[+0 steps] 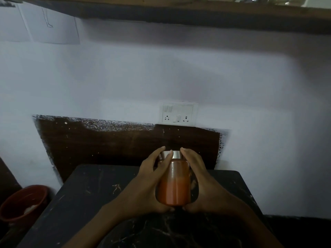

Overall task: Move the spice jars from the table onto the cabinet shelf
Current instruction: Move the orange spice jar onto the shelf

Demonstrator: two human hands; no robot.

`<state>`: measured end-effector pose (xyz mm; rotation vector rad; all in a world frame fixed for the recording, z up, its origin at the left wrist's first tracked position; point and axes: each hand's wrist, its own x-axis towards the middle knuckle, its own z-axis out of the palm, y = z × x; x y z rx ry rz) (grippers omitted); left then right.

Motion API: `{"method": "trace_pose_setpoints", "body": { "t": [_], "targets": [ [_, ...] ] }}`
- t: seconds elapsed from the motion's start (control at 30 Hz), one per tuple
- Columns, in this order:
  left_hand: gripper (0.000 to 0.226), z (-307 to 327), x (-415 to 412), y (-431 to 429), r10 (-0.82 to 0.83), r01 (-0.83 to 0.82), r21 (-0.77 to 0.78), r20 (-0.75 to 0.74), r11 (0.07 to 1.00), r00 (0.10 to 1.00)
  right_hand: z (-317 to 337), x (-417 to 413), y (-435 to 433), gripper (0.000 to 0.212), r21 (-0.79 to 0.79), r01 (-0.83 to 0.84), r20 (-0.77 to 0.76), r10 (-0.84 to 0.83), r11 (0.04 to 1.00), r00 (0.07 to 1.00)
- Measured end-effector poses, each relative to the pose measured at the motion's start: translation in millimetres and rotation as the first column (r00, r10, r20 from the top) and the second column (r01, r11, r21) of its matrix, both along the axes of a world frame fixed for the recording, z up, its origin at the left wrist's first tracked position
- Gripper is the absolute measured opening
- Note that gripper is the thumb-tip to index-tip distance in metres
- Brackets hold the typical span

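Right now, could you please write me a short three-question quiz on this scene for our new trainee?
1. True or false: only one hand holds the spice jar.
2. Multiple choice: the jar's lid is A) red plastic, B) silver metal, C) missing.
3. Fill in: the red bucket stands to the ___ of the dark table.

Key
1. False: the left hand and the right hand both grip it, one on each side.
2. B.
3. Left.
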<state>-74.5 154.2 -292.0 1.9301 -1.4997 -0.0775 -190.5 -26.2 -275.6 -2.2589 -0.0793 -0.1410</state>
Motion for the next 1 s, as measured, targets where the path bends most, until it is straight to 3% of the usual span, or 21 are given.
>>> {"method": "trace_pose_setpoints", "body": {
  "t": [0.2,0.37,0.6,0.8,1.0],
  "targets": [
    [0.124,0,2,-2,-0.05,0.039,-0.091,-0.128,0.995,0.991,6,-5,-13,0.136,0.046,0.005,-0.074,-0.001,0.999,0.997],
    [0.126,-3,2,-3,-0.095,0.079,-0.087,-0.198,0.993,0.976,6,-7,-11,0.131,0.039,0.007,-0.094,-0.003,0.999,0.996],
    [0.12,0,-2,-11,-0.054,0.051,-0.072,-0.041,0.996,0.998,6,-3,-5,0.129,-0.024,0.03,-0.098,-0.033,0.999,0.995],
    [0.123,-4,-1,-9,-0.114,0.079,-0.143,-0.259,0.987,0.959,9,-8,-16,0.131,0.093,0.013,-0.157,0.002,0.996,0.988],
    [0.13,-6,-1,-12,-0.126,0.106,-0.088,-0.269,0.99,0.955,3,-4,-10,0.117,0.083,0.054,-0.127,-0.043,0.995,0.991]
  ]
}}
